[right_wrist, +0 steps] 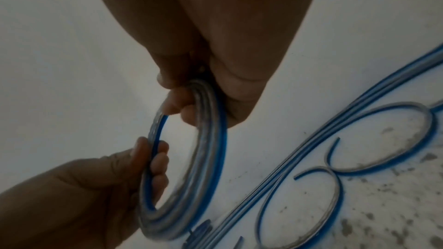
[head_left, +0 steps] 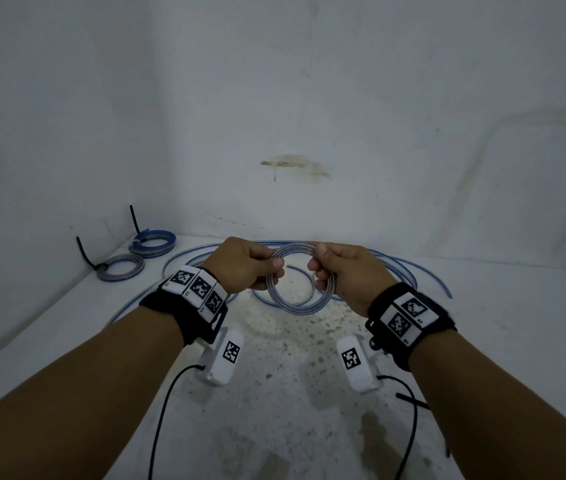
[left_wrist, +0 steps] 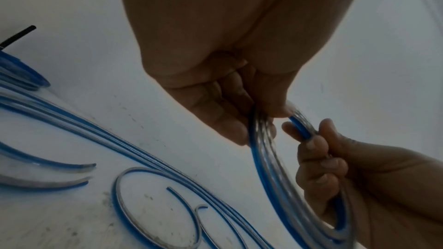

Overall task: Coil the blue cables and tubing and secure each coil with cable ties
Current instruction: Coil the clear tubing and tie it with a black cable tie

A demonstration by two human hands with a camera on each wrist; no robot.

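- Head view: left hand (head_left: 245, 266) and right hand (head_left: 342, 271) both grasp one coil of blue-striped clear tubing (head_left: 297, 304), held above the white table (head_left: 482, 341), one hand at each side of the ring. Fingers of both hands are curled round the bundled turns.
- Head view: loose tubing (head_left: 423, 271) lies in long arcs on the table under and beyond the hands. Two finished coils sit at the far left: the nearer coil (head_left: 120, 266) and the farther coil (head_left: 153, 241), each with a black cable tie (head_left: 84, 252) standing up.
- Left wrist view: left-hand fingers (left_wrist: 223, 120) pinch the coil's turns; the right hand (left_wrist: 347, 177) clasps the coil's other side. Loose tubing lies on the table below.
- Right wrist view: right-hand fingers (right_wrist: 182, 105) wrap the top of the coil (right_wrist: 206, 177); the left hand (right_wrist: 107, 186) grips its lower edge.
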